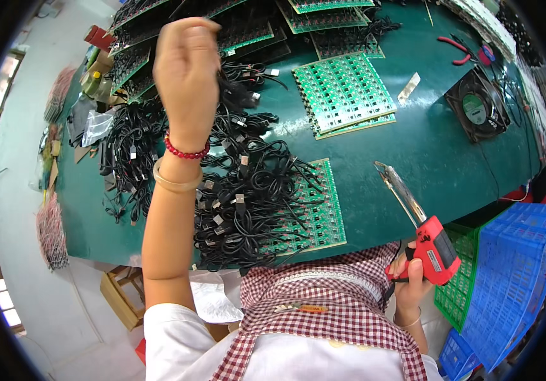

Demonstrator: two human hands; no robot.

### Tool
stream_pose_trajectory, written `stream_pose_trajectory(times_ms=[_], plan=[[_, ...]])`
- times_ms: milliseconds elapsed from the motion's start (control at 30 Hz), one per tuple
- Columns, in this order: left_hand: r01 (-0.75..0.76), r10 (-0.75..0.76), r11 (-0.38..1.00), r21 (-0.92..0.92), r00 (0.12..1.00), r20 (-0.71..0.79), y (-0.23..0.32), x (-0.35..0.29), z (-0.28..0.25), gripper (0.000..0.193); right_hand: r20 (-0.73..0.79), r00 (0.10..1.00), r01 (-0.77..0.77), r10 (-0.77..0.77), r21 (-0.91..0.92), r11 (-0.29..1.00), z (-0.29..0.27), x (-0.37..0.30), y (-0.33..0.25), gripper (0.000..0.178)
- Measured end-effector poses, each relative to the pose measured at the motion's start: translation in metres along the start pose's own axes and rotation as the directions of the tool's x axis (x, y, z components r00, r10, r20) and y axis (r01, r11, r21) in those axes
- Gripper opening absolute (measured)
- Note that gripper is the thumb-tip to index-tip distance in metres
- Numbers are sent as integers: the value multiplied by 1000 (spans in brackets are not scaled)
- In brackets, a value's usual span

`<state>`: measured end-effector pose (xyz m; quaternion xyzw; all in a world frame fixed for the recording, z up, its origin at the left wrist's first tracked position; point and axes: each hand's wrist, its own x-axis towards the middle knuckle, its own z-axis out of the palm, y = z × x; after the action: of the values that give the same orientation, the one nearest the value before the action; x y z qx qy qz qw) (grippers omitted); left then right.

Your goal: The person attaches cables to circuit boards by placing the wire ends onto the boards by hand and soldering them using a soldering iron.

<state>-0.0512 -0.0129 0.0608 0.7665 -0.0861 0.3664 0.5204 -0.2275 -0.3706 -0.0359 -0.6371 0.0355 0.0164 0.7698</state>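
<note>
The right hand (pixel 412 291), at four o'clock, was wrapped round a red soldering gun (pixel 439 254), its tip angled toward eleven. The left hand (pixel 187 66), raised at eleven, was curled and blurred; whether it pinched anything, I could not tell. Black cables (pixel 257 184) overlapped a green circuit board (pixel 334 216) near the centre; stacked boards (pixel 349 89) lay at one o'clock.

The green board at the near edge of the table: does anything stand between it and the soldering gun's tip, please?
Nothing visible stands between the tip of the red soldering gun, held in the right hand, and the right edge of the green board. Black cables do cover its left part.
</note>
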Motion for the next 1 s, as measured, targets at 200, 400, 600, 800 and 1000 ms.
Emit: stream_pose_trajectory(times_ms=[200, 400, 600, 800, 1000], plan=[[-158, -53, 925, 347, 849, 526, 9, -36, 20, 10, -12, 1000, 6, -6, -3, 1000, 2, 3, -4, 37], [-361, 165, 847, 391, 876, 453, 59, -34, 20, 11, -21, 1000, 2, -2, -1, 1000, -2, 2, -2, 35], [-628, 328, 601, 495, 758, 564, 79, -26, 4, 26, 45, 997, -59, 57, 51, 997, -4, 3, -7, 38], [-311, -164, 841, 442, 632, 758, 66, -111, 33, 21, -6, 1000, -24, 24, 18, 1000, 1, 2, -2, 36], [-349, -54, 785, 511, 784, 618, 69, -168, 47, 16, -2, 999, -36, 36, -22, 999, -7, -1, -1, 37]])
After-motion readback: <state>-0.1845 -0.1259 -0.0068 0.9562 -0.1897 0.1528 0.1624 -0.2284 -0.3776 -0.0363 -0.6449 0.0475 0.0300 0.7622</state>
